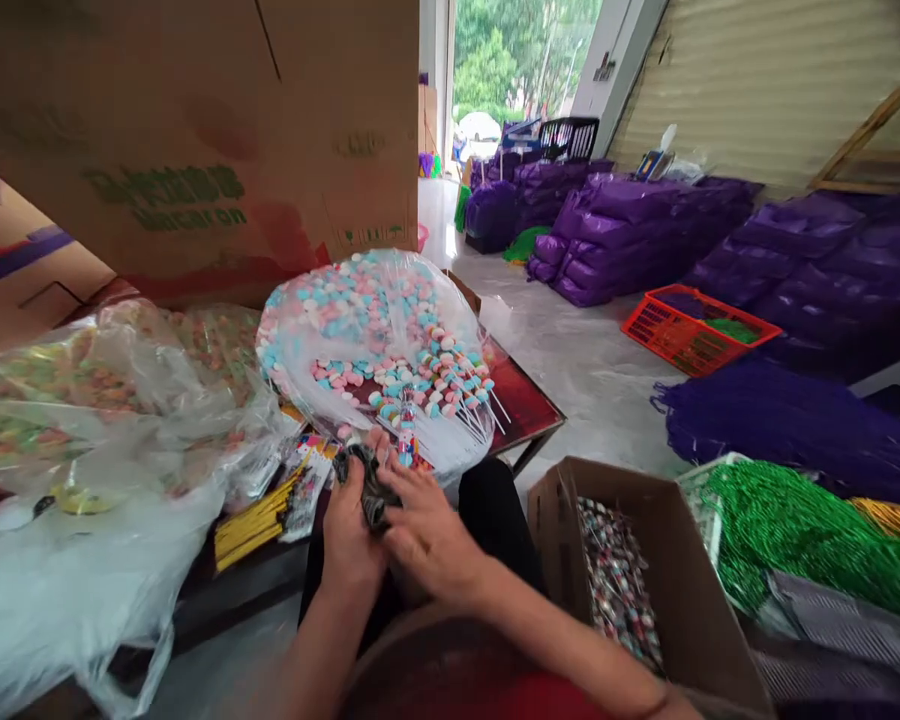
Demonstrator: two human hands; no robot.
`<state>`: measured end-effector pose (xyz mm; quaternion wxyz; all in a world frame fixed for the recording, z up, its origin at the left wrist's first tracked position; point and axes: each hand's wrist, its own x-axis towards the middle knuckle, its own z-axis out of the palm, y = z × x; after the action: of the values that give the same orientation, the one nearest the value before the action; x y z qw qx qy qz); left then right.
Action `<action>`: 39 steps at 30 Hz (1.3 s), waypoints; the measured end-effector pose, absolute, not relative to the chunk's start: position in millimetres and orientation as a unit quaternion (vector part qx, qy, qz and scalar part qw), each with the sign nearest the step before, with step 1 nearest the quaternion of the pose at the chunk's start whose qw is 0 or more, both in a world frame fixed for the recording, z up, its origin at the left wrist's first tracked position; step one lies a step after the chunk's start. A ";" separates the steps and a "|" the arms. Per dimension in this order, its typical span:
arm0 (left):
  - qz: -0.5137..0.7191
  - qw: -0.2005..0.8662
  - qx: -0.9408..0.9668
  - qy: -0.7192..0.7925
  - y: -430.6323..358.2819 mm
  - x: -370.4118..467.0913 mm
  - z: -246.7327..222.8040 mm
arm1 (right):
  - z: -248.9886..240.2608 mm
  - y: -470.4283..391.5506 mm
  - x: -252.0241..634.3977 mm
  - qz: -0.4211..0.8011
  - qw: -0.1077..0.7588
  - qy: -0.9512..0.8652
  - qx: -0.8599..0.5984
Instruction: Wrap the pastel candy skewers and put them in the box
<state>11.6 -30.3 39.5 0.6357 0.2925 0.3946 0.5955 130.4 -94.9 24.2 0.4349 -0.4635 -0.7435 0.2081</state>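
Note:
Over my lap, my left hand [349,515] is closed around a dark, crumpled thing [376,492], whose kind I cannot make out. My right hand [439,535] presses its fingers and thumb against the other side of it. Just beyond my fingertips, a clear printed wrapper [407,432] stands out against a large clear plastic bag [397,330]. Pink, white and blue marshmallows [352,375] fill the bag, some of them on white sticks [474,415]. Left of my hands lie yellow twist ties [259,525] beside printed wrappers [311,490].
Bags of orange-green sweets [120,370] cover the table's left side, before a tall cardboard box [270,130]. Right of my knee, an open carton [645,500] holds small wrapped pieces. Green netting [810,520], an orange basket [697,330] and purple sacks [630,230] lie beyond.

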 end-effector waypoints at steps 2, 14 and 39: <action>0.584 0.633 0.333 0.384 -35.4 17.9 43.0 | 23.4 -93.7 143.5 0.284 0.513 -0.659 -0.471; 0.602 0.574 0.394 0.390 -23.2 4.8 31.6 | 12.9 -56.1 283.5 0.072 0.539 -0.461 -0.701; 0.278 0.305 0.721 0.557 3.0 8.1 -23.9 | -0.4 -26.0 151.4 0.232 0.114 -0.603 -0.754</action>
<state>8.1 3.0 -23.9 0.3046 0.7210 0.5567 0.2783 151.4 -26.0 -0.4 0.1138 -0.7545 -0.6034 0.2318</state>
